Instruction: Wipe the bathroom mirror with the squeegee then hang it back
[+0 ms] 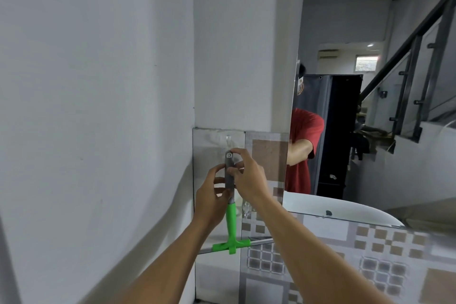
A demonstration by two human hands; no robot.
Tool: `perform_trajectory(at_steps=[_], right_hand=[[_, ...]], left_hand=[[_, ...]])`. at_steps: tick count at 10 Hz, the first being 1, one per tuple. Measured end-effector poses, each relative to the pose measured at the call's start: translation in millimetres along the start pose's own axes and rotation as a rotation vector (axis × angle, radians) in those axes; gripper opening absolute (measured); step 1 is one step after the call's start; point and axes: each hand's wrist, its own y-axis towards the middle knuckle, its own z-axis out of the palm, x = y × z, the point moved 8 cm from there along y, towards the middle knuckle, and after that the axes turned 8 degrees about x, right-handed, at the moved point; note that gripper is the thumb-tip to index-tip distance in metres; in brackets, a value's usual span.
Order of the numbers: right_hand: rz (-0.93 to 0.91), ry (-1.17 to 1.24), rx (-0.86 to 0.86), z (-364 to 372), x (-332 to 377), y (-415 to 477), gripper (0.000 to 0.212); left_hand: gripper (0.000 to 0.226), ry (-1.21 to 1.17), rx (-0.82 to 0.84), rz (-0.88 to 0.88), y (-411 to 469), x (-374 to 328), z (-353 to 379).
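The squeegee (231, 224) has a green shaft and blade bar and a grey upper handle with a hanging hole at its top. It stands upright against the tiled wall, blade down. My left hand (212, 192) grips the grey handle from the left. My right hand (249, 175) pinches the handle's top end from the right. A clear wall hook (228, 140) sits just above the hanging hole, apart from it. The bathroom mirror (370, 106) fills the right side and reflects a person in a red shirt.
A white wall (98, 106) closes the left side and meets the tiled panel at a corner. A second clear hook (246, 207) sits lower on the tiles. Patterned tiles (370, 254) run below the mirror. The mirror reflects a staircase and a dark cabinet.
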Motion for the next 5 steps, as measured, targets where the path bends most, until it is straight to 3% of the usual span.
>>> perform_trajectory(at_steps=[3,4,5], right_hand=[[0.052,-0.268,0.071,-26,12,-40,0.055],[0.044,-0.315,0.152,-62,28,-78,0.039],[-0.025,-0.165,0.208,-111,58,-128,0.026]], left_hand=[[0.05,0.079,-0.067,-0.093,-15,-1,-4],[0.038,0.13,-0.126,-0.096,-45,-15,-5],[0.024,0.143,-0.108,-0.076,-97,-35,10]])
